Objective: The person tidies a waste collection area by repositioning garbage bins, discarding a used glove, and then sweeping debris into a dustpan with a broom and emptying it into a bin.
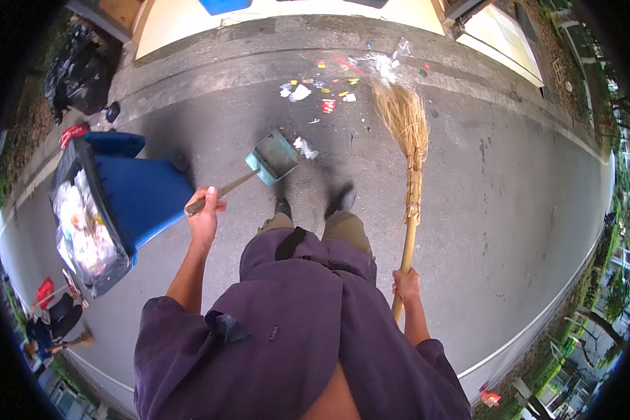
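My left hand (pixel 205 212) is wrapped around the wooden handle of a green plastic dustpan (pixel 274 157), whose pan is at the pavement in front of my feet. In my right hand (pixel 407 285) is the bamboo handle of a straw broom (pixel 405 121). Its bristles reach clear and white plastic film (pixel 386 68) near the kerb. Left of the bristles lie scattered litter, including crumpled white paper (pixel 300 93), a red wrapper (pixel 328 105) and a thin red stick (pixel 347 64). One white crumpled scrap (pixel 305 148) rests just right of the dustpan.
A blue wheeled bin (pixel 142 194) with a black liner, heaped with rubbish, stands close on my left. Black rubbish bags (pixel 81 73) sit beyond it. Another person (pixel 52 323) with a broom is at the far left. A concrete kerb (pixel 189 81) runs across ahead.
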### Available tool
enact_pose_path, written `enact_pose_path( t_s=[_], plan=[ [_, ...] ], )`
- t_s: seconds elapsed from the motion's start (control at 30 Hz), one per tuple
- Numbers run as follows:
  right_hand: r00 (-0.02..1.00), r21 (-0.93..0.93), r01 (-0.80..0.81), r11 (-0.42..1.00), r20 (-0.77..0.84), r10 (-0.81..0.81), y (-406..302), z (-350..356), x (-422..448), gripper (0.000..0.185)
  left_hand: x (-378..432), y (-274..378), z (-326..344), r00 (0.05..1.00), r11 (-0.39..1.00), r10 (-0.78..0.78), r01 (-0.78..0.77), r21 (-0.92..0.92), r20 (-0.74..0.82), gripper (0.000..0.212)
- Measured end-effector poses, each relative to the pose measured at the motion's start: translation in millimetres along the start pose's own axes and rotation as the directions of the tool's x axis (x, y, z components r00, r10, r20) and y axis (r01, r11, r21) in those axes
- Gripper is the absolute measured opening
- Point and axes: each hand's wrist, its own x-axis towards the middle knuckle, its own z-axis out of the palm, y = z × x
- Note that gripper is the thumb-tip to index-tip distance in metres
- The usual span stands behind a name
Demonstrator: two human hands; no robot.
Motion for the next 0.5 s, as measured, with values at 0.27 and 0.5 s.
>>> enact_pose_path(
  t_s=[0.27,0.5],
  plan=[
    [0.989,-0.042,0.147,0.988,-0.019,-0.148,-140.0,-126.3,237.6,0.024,28.1,35.3,110.2,0.978,0.993,-0.105,0.114,0.04,-0.18,0.028],
    [0.986,-0.518,0.152,0.842,0.024,-0.163,-284.0,-196.1,498.6,0.029,21.4,66.7,194.2,0.928,0.967,-0.193,0.235,0.098,-0.318,0.028]
  ],
)
